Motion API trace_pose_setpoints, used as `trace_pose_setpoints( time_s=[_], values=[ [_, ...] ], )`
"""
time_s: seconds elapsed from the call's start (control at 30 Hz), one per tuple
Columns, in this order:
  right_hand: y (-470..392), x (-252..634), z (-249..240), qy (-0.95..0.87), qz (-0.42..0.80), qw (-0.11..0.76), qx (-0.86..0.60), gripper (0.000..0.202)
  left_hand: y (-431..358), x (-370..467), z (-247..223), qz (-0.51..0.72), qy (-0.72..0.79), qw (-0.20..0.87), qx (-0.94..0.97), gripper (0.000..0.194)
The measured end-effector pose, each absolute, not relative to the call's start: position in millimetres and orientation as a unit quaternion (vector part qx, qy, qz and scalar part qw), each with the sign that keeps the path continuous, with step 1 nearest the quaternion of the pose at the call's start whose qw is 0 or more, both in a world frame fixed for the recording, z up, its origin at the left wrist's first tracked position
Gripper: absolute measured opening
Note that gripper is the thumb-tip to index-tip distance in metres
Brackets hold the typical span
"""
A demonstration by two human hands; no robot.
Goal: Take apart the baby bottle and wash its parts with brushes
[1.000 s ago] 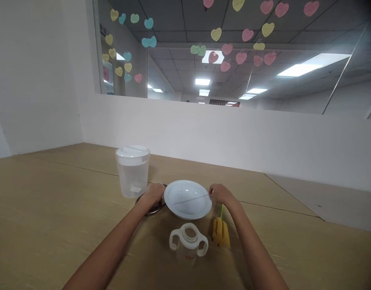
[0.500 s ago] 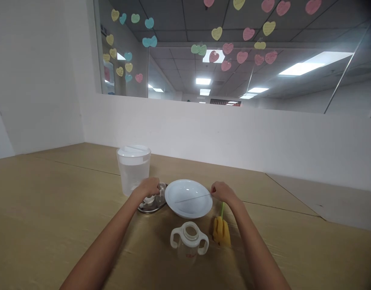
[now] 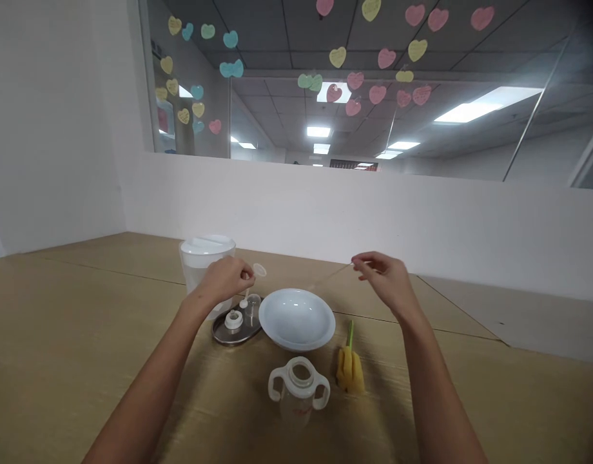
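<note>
My left hand [image 3: 229, 278] pinches a baby-bottle straw over the metal tray [image 3: 219, 336]; a clear disc [image 3: 260, 269] shows above the fingers and a white knob [image 3: 243, 303] below. Right of the bowl, my right hand [image 3: 384, 277] is raised, thumb and fingertips closed on a thin straw brush [image 3: 331, 275] that points left and is blurred at its tip. Beneath and between the hands sits a white bowl [image 3: 296, 319]. A white collar ring [image 3: 233, 320] and a clear cap [image 3: 253, 305] rest on the tray. An uncapped two-handled baby bottle [image 3: 298, 393] stands in front of the bowl.
Behind the tray stands a lidded translucent bucket [image 3: 207, 248], partly covered by my left hand. A yellow sponge brush [image 3: 349, 368] with a green handle lies right of the bottle. The brown-covered table [image 3: 84, 322] meets a white wall [image 3: 277, 206] at the back.
Both hands have risen; the right also moved right, carrying the thin brush up from over the bowl. The straw now shows in my left hand, and the tray's parts are more exposed.
</note>
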State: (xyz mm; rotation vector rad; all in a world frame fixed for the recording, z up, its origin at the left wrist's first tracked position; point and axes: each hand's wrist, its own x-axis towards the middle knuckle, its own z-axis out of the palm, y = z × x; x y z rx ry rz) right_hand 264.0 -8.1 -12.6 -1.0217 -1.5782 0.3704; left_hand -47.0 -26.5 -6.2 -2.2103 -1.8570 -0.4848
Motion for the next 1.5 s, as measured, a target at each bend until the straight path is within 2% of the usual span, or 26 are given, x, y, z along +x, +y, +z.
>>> trace_pose_setpoints(
  time_s=[0.07,0.13,0.3,0.6,0.87,1.27,1.5],
  values=[
    [-27.8,261.7,-0.4,-0.626,0.147,0.680,-0.351,0.020,-27.0,-38.3,-5.2,-0.220,-0.578,0.122,-0.776,0.021],
    [-48.5,257.3,9.4,-0.597,0.121,0.742,-0.281,0.015,-24.1,-29.9,-8.8,-0.290,-0.508,0.131,-0.800,0.021],
    [-82.3,247.7,20.7,-0.580,0.087,0.788,-0.188,0.006,-18.5,-13.4,-17.5,-0.382,-0.407,0.101,-0.824,0.021],
    [-88.5,237.8,17.9,-0.594,0.015,0.774,-0.217,0.004,-31.9,0.9,-9.6,-0.423,-0.405,0.031,-0.810,0.025],
    [-95.8,229.2,15.2,-0.616,-0.014,0.749,-0.243,0.008,-35.7,2.1,-5.9,-0.404,-0.403,0.053,-0.820,0.023],
    [-113.4,231.8,15.6,-0.659,-0.173,0.696,-0.227,0.022,-36.2,4.4,-6.6,-0.395,-0.398,0.060,-0.826,0.022],
    [-113.7,231.6,16.3,-0.663,-0.222,0.674,-0.238,0.021,-36.2,6.3,-6.4,-0.388,-0.389,0.082,-0.831,0.023]
  ],
)
